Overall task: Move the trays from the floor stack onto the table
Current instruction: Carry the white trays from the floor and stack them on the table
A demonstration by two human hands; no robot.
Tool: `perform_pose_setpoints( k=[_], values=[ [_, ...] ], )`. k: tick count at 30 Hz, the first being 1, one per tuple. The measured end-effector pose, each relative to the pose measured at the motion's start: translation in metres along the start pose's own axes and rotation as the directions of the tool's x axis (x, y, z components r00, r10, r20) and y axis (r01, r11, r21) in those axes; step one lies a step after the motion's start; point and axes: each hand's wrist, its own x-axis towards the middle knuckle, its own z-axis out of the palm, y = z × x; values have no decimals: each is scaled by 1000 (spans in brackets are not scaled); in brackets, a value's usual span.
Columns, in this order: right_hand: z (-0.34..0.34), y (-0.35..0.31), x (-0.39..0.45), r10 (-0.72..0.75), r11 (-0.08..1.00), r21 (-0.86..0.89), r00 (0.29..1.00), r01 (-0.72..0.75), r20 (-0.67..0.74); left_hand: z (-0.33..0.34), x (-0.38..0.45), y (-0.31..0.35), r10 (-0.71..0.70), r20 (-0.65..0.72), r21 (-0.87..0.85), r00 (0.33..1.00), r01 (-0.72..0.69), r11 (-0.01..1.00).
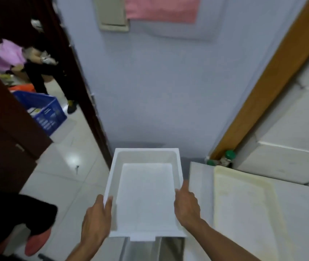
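Observation:
A white plastic tray point(146, 187) is held level in front of me, low in the middle of the head view. My left hand point(96, 221) grips its left rim, thumb inside the wall. My right hand point(186, 202) grips its right rim. Below the tray's near edge a grey stack of trays point(142, 249) shows, mostly hidden by the tray. To the right lies a yellowed tray point(244, 213) on the white table point(304, 213).
A pale blue wall stands straight ahead. A dark wooden door frame point(85, 95) runs down the left. A blue crate point(44, 112) sits on the tiled floor beyond it, near a person in purple. Two green-capped bottles point(225, 157) stand in the corner by the table.

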Motion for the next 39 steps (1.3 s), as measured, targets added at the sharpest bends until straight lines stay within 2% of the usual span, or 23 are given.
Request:
perform_pose_setpoints(
  k=[5, 12, 16, 19, 23, 26, 28, 30, 32, 35, 37, 39],
  values=[
    [-75, 86, -12, 118, 993, -1, 990, -119, -75, 45, -46, 79, 49, 100, -66, 994, -42, 997],
    [-156, 202, -25, 250, 967, 14, 942, -253, -223, 117, -104, 183, 188, 221, -52, 957, -181, 982],
    [-171, 252, -32, 325, 944, 6, 928, -330, -181, 141, -133, 204, 214, 349, -45, 912, -212, 976],
    [-172, 285, -37, 323, 946, 73, 940, -316, -114, 152, -142, 215, 209, 416, -50, 885, -207, 977],
    [-168, 303, -37, 382, 916, 183, 916, -357, -125, 162, -143, 221, 138, 534, -32, 834, -143, 989],
    [-166, 301, -35, 395, 910, 235, 887, -342, -240, 162, -147, 225, 86, 600, -11, 796, -99, 995],
    [-170, 297, -35, 390, 912, 267, 860, -311, -330, 161, -150, 228, 84, 626, -63, 775, -56, 996],
    [-174, 294, -36, 380, 918, 259, 854, -300, -356, 162, -149, 230, 58, 639, -50, 767, -34, 998],
    [-175, 296, -36, 395, 913, 254, 852, -320, -345, 168, -148, 227, 34, 655, 2, 755, -47, 999],
    [-175, 298, -36, 423, 900, 237, 864, -365, -275, 178, -144, 221, -53, 624, 104, 780, -15, 995],
    [-173, 297, -35, 424, 889, 266, 888, -372, -177, 180, -144, 222, -64, 638, 73, 767, 22, 997],
    [-170, 297, -36, 427, 876, 295, 898, -382, -104, 176, -145, 225, -61, 684, -3, 727, 87, 996]
  ],
)
